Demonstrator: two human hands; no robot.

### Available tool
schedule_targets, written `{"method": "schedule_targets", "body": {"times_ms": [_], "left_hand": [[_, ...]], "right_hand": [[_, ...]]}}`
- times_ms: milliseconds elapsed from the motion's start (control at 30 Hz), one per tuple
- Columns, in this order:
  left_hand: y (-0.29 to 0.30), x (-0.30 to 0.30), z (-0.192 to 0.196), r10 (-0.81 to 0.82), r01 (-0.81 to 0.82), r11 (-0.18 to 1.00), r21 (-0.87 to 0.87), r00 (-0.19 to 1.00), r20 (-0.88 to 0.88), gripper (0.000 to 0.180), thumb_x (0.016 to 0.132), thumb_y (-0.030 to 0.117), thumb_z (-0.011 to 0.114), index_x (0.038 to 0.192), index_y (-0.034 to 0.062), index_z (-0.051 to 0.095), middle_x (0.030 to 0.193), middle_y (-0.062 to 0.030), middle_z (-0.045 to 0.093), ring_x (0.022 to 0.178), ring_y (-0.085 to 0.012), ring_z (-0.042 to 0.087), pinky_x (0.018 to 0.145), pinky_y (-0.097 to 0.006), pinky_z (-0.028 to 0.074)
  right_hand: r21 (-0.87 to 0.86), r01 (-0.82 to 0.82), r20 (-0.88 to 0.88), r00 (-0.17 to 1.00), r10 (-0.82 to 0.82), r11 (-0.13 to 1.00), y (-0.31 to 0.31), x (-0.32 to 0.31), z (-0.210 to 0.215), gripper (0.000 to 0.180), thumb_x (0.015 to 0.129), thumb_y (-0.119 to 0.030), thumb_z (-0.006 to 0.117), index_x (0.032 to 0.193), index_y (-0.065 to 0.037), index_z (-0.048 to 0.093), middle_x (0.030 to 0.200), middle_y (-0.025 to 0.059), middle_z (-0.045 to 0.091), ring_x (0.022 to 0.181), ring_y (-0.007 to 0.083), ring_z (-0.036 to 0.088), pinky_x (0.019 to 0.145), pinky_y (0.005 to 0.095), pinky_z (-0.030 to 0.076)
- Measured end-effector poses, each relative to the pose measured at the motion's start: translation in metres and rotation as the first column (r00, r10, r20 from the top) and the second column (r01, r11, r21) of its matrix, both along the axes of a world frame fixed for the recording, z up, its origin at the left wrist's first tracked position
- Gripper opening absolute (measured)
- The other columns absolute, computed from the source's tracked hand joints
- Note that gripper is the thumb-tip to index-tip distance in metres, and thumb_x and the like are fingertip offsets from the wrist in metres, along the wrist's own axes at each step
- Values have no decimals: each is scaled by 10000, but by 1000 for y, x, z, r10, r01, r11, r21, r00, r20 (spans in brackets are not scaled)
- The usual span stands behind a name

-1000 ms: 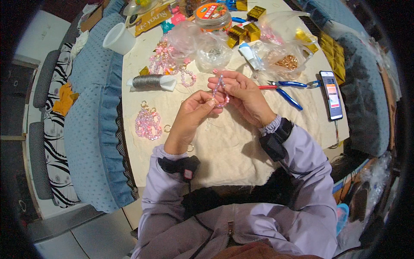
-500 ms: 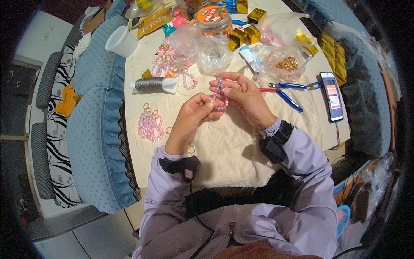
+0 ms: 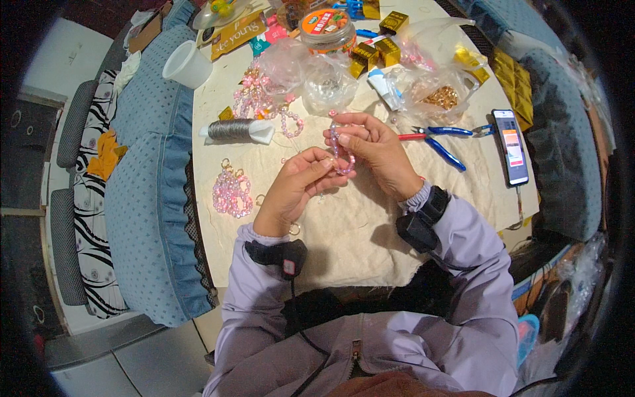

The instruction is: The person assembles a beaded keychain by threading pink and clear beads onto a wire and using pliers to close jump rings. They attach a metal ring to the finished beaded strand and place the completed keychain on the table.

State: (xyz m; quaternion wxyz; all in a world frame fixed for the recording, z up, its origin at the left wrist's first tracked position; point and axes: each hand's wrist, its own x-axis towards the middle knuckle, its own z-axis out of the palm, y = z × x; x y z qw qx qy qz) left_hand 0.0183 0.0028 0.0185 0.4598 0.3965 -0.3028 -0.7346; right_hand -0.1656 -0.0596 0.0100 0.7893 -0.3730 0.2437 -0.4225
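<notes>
Between my two hands hangs a small loop of pink and lilac beads (image 3: 336,142), held above the cream cloth (image 3: 350,245). My right hand (image 3: 372,149) pinches its upper part between thumb and fingers. Lower down, my left hand (image 3: 301,182) is closed on the loop's bottom end, where something small and gold-coloured shows at the fingertips. Left of that hand lies a bunch of finished-looking beaded strands (image 3: 231,193) with gold rings. A loose gold ring (image 3: 294,229) rests by my left wrist.
A spool of grey wire (image 3: 238,130) lies at the left, below more pink beaded strands (image 3: 254,92). Blue-handled pliers (image 3: 444,153) and a phone (image 3: 509,149) are at the right. A bag of gold pieces (image 3: 440,98), small gold boxes (image 3: 387,51) and a jar (image 3: 327,32) stand behind.
The bead loop has opened slightly between my hands, and my left fingertips have shifted a little to the right along its lower end. The surrounding things have stayed put.
</notes>
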Motion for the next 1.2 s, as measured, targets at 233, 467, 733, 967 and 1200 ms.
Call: {"method": "schedule_targets", "body": {"times_ms": [233,467,733,967,1200], "left_hand": [[0,-1,-1,-27,28,999,43,999,-35,143,984,121,597,1043,-8,574,1074,-164,662,1048,-293,690,909,-333,597],[0,2,-3,96,-98,995,32,994,61,139,984,158,606,1030,26,602,1028,-93,673,933,-168,675,829,-273,566],[-3,6,-8,237,-236,970,51,971,-15,157,989,158,604,1057,19,629,900,-34,650,778,-89,606,652,-191,488],[-2,3,-11,235,-235,972,14,971,-48,142,990,179,613,1020,41,623,910,-19,652,759,-72,579,654,-185,469],[-1,-4,-11,271,-272,962,0,961,-47,120,974,171,644,982,53,628,870,-16,651,733,-63,576,630,-170,458]], "right_hand": [[-25,45,-72,996,-47,999,-1,0,0,329,935,-74,659,1229,20,545,1038,86,672,965,130,656,832,252,539],[-19,37,-40,998,-38,999,1,-1,-3,241,953,-132,657,1158,-17,602,972,37,676,852,84,630,727,203,498],[-111,-92,-175,982,71,990,3,3,-3,162,999,-221,603,1078,-79,598,814,-44,559,642,35,506,544,192,383],[-335,-82,-394,917,-60,939,14,8,-2,141,962,-132,637,1050,-36,582,884,-6,619,797,51,562,704,216,462],[-465,-26,-414,890,-192,885,14,10,-5,138,927,-118,680,1001,-19,617,877,-1,643,792,56,576,706,224,475]]}}
